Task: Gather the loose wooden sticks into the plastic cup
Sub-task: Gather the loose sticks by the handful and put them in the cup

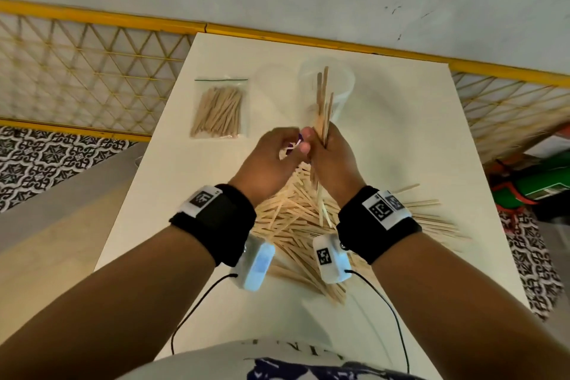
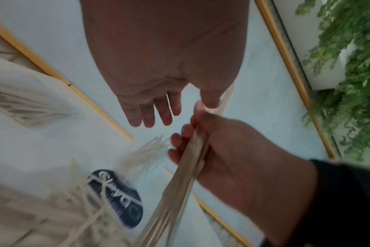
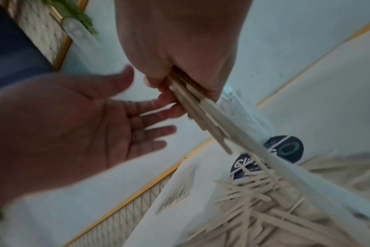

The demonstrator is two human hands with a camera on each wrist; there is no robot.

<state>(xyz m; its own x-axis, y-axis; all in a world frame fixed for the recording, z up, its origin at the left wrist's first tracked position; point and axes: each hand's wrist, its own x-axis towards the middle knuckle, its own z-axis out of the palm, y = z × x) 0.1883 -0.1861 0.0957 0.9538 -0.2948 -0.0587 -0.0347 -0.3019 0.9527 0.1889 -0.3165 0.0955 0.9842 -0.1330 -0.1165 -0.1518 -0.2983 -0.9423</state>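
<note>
My right hand (image 1: 331, 160) grips a bundle of wooden sticks (image 1: 322, 108) upright, just in front of the plastic cup (image 1: 342, 80). My left hand (image 1: 271, 160) is beside it, fingers spread, holding nothing. More loose sticks (image 1: 296, 219) lie heaped on the worktop (image 1: 401, 133).

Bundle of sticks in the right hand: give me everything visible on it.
The bundle of sticks is a handful of thin, flat, pale wooden sticks, gripped mid-length by the right hand. It stands roughly upright over the loose pile, ends uneven and fanning out. The left hand is beside it, fingers extended.
</note>
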